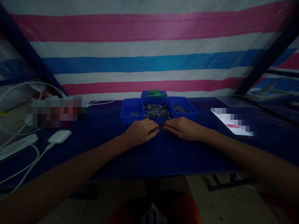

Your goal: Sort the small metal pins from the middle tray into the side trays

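Observation:
Over the blue tabletop, my left hand [141, 131] and my right hand [185, 128] face each other with their fingers pinched. Between their fingertips shows a thin metal pin [160, 128], one end at each hand; its exact kind is too small to make out. Just beyond the hands lies a loose pile of similar short metal pins [157, 111]. A blue bin [131, 118] on the left holds some small metal pieces, and another blue bin [185, 115] on the right holds more. Behind the pile, a third blue bin [154, 99] contains green material [156, 92].
A phone [230, 124] with a lit screen lies to the right. At the left are a white charger [60, 136], white cables and a blurred-out reddish item [67, 109]. Striped sheeting [149, 65] hangs behind the table [149, 158]. An orange-rimmed container [195, 211] stands below the front edge.

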Available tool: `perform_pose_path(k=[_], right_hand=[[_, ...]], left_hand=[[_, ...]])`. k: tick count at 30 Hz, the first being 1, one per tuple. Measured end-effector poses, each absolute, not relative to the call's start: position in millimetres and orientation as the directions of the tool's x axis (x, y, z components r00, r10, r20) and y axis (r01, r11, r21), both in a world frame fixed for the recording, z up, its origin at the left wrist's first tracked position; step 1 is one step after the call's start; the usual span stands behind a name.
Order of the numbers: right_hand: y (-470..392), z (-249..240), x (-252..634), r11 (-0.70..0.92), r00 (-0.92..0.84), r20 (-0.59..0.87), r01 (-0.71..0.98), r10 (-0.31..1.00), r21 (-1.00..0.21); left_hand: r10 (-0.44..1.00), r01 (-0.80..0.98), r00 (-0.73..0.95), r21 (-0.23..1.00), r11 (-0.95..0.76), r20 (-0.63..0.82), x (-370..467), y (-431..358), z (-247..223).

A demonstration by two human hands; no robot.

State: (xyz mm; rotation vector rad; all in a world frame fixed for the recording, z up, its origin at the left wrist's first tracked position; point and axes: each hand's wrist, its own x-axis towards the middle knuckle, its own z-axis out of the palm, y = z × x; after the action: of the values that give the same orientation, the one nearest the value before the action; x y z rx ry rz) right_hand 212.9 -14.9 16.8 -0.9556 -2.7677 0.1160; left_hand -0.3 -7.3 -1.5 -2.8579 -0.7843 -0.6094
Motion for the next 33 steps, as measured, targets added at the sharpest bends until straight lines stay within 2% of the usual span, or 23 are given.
perform_pose_path(k=[5,10,17,25,33], right_hand=[[-13.2,13.9,212.1,0.809,-0.793,0.168,0.56,0.586,-0.179],[-13.0,13.2,211.2,0.822,-0.81,0.155,0.535,0.565,-0.196],[-12.8,15.3,215.1,0.817,-0.81,0.158,0.522,0.565,-0.247],[-14.5,13.9,209.0,0.832,-0.826,0.171,0.488,0.538,-0.262],[-12.9,16.0,212.6,0.816,-0.804,0.161,0.539,0.572,-0.207]], left_hand=[[0.414,0.429,0.738,0.102,-0.897,0.532,-0.1,-8.2,0.4],[0.365,0.354,0.78,0.122,-0.927,0.508,0.8,-11.5,1.7],[0.471,0.523,0.768,-0.001,-0.852,0.434,-0.2,-9.9,0.6],[0.427,0.529,0.8,-0.159,-0.834,0.422,2.9,-7.8,-2.4],[0.458,0.545,0.795,-0.138,-0.827,0.398,0.3,-9.1,0.2]])
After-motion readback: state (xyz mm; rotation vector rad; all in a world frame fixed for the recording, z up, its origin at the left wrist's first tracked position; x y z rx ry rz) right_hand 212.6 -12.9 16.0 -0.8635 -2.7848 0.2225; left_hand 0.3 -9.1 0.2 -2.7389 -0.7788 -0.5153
